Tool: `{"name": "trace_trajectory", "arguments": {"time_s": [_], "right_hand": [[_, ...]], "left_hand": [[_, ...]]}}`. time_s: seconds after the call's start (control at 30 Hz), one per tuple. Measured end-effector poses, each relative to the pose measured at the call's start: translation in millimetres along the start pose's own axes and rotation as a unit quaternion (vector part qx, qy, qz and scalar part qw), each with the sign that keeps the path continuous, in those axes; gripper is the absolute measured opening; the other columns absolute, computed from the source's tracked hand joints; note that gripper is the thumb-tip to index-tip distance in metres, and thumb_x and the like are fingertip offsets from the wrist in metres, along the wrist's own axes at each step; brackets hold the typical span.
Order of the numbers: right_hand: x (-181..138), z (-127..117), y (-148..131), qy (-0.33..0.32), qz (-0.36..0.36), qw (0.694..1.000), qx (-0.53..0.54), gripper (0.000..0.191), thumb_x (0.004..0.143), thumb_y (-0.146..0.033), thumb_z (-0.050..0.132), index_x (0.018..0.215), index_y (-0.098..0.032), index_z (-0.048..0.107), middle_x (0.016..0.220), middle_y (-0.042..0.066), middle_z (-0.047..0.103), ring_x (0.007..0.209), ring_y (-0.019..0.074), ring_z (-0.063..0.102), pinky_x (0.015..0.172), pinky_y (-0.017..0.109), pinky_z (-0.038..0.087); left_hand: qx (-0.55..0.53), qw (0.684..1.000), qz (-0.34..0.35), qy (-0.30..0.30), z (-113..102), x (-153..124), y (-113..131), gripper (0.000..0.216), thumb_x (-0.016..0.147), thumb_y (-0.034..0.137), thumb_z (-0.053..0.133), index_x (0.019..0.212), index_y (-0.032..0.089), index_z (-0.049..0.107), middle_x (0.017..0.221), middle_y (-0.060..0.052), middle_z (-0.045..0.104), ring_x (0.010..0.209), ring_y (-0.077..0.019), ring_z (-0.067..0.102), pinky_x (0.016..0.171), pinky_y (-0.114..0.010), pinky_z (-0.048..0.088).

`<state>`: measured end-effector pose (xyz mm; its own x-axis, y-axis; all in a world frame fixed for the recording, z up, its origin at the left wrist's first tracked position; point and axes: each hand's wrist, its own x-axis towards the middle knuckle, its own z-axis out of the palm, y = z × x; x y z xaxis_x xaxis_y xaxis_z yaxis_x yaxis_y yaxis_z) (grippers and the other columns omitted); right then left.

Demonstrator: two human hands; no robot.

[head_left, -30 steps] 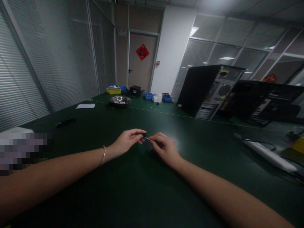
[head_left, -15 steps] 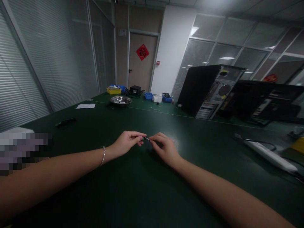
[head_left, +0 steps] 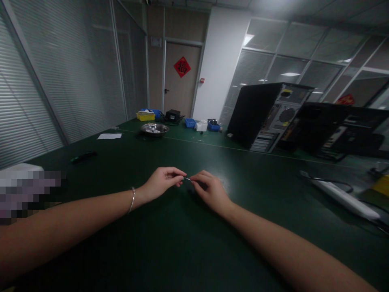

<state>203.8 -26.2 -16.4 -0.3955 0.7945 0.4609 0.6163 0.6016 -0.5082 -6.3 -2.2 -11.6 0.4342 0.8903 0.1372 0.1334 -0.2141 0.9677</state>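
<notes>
At frame centre, against the green worktop (head_left: 188, 247), the left hand (head_left: 162, 182) and right hand (head_left: 212, 190) both pinch a small slender item (head_left: 187, 179) bridging the gap between them; details indistinct.

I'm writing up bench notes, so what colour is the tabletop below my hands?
The tabletop is dark green; the head view shows it best.

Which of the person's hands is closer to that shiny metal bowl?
Left. The left hand is on the near side of the metal bowl, slightly right; the right hand is also this side, farther right.
</notes>
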Motion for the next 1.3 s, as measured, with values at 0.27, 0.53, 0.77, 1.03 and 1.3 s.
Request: {"name": "trace_trajectory", "arguments": {"time_s": [0.27, 0.53, 0.77, 1.03, 1.3], "right_hand": [[1, 1, 3, 0.02, -0.004, 1.0, -0.003, 0.019, 0.089, -0.021, 0.053, 0.1, -0.023, 0.068, 0.091, 0.004, 0.062, 0.081, 0.016, 0.06, 0.07, 0.028, 0.047], [0, -2, -1, 0.027, -0.012, 1.0, 0.001, 0.019, 0.088, -0.019, 0.053, 0.099, -0.023, 0.068, 0.09, 0.005, 0.063, 0.083, 0.0168, 0.06, 0.072, 0.029, 0.047], [0, 0, 1, 0.024, -0.017, 1.0, 0.007, 0.02, 0.088, -0.018, 0.052, 0.099, -0.023, 0.068, 0.092, 0.005, 0.063, 0.084, 0.017, 0.06, 0.072, 0.029, 0.048], [-2, 0, 2, 0.025, -0.028, 0.999, 0.031, 0.019, 0.087, -0.016, 0.054, 0.099, -0.022, 0.068, 0.092, 0.005, 0.063, 0.085, 0.0167, 0.06, 0.074, 0.028, 0.048], [-1, 1, 3, 0.032, -0.032, 0.998, 0.032, 0.019, 0.087, -0.017, 0.054, 0.099, -0.022, 0.068, 0.092, 0.005, 0.063, 0.084, 0.0166, 0.06, 0.072, 0.028, 0.048]], "left_hand": [[-0.03, 0.999, 0.013, -0.017, -1, 1, -5, 0.027, 0.085, 0.024, 0.058, 0.109, 0.014, 0.067, 0.09, -0.008, 0.07, 0.081, -0.0175, 0.064, 0.082, -0.035, 0.049], [-0.067, 0.997, 0.014, -0.025, -4, 5, -16, 0.027, 0.085, 0.025, 0.058, 0.109, 0.015, 0.066, 0.089, -0.008, 0.07, 0.08, -0.0173, 0.064, 0.079, -0.034, 0.051], [-0.098, 0.994, -0.005, -0.042, -3, 2, -9, 0.024, 0.084, 0.019, 0.06, 0.106, 0.014, 0.068, 0.095, -0.008, 0.071, 0.082, -0.0162, 0.064, 0.082, -0.033, 0.05], [-0.174, 0.981, -0.066, -0.061, -5, 0, -4, 0.024, 0.082, 0.016, 0.063, 0.105, 0.013, 0.069, 0.103, -0.01, 0.07, 0.09, -0.0167, 0.063, 0.087, -0.032, 0.048], [-0.212, 0.974, -0.067, -0.037, -3, 2, -8, 0.025, 0.08, 0.016, 0.064, 0.105, 0.012, 0.07, 0.109, -0.012, 0.068, 0.094, -0.018, 0.063, 0.09, -0.031, 0.047]]}}
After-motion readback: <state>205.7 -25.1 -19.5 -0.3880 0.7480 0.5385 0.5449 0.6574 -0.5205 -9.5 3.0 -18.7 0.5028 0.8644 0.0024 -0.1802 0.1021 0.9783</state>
